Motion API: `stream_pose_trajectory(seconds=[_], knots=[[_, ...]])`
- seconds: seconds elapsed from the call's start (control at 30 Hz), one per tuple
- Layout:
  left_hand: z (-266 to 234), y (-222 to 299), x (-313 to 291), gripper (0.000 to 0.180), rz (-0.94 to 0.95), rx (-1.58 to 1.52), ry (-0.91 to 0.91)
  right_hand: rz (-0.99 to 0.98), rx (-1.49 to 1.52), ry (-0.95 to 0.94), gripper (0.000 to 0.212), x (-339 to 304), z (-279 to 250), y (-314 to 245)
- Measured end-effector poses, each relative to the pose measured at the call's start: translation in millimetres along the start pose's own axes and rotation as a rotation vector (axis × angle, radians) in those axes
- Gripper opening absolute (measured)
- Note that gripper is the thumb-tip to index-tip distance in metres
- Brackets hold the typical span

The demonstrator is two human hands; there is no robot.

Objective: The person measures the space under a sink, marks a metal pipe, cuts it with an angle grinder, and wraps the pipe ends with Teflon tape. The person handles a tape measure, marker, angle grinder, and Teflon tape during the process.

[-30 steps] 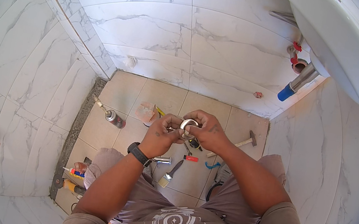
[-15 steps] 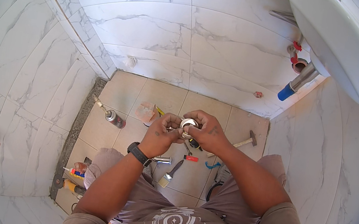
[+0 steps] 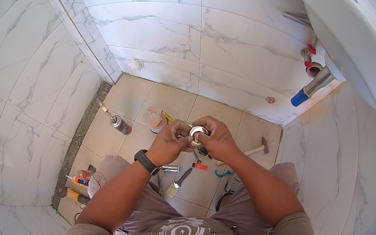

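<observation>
A round, shiny chrome fitting (image 3: 199, 130), ring-like with a dark opening, is held up between my two hands over the tiled floor. My left hand (image 3: 170, 140) grips its left side with bent fingers. On the other side, my right hand (image 3: 218, 139) pinches it, the thumb pressed onto its face and the index finger curled over the top. Below the hands lie a small wrench (image 3: 197, 156), a red rectangular object (image 3: 200, 166) and a curved chrome pipe (image 3: 170, 167). A paintbrush (image 3: 178, 182) with pale bristles rests nearer to me.
A white basin (image 3: 360, 52) overhangs at upper right, its chrome drain pipe (image 3: 320, 81) ending in blue. On the floor are a hammer (image 3: 257, 150), a blue curved piece (image 3: 222, 173) and a gas torch canister (image 3: 121, 125). A yellow tool (image 3: 75, 196) sits at lower left.
The chrome fitting has shifted very slightly to the right and tilted a little between my fingers. Both hands keep their hold on it.
</observation>
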State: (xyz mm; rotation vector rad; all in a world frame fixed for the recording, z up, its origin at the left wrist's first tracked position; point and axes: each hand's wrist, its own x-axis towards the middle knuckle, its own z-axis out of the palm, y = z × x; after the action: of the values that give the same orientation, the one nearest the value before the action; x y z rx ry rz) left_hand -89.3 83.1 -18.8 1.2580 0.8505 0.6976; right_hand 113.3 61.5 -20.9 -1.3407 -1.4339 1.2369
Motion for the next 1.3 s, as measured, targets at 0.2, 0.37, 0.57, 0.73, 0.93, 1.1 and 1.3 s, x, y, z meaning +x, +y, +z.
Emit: stream_pose_trajectory(seconds=[0.2, 0.37, 0.57, 0.73, 0.93, 1.1, 1.3], knots=[[1, 1, -1, 0.023, -0.007, 0.000, 0.003, -0.027, -0.085, 0.031, 0.031, -2, 1, -4], [1, 2, 0, 0.024, -0.010, 0.017, 0.003, 0.007, -0.145, 0.057, 0.031, -3, -2, -7], [0, 3, 0, 0.025, -0.017, 0.003, 0.016, 0.008, -0.025, 0.021, 0.033, -4, -2, -5], [0, 3, 0, 0.024, -0.022, -0.027, 0.013, 0.004, 0.037, -0.013, 0.035, -2, -5, -6], [-1, 3, 0, 0.024, -0.008, -0.045, -0.008, 0.009, 0.088, -0.048, 0.035, -2, -7, -7], [0, 3, -1, 0.023, 0.000, -0.019, 0.008, 0.023, 0.123, -0.056, 0.034, -1, -8, -8], [-1, 3, -1, 0.021, -0.011, -0.022, 0.004, 0.041, 0.093, -0.048, 0.032, -2, -7, -10]])
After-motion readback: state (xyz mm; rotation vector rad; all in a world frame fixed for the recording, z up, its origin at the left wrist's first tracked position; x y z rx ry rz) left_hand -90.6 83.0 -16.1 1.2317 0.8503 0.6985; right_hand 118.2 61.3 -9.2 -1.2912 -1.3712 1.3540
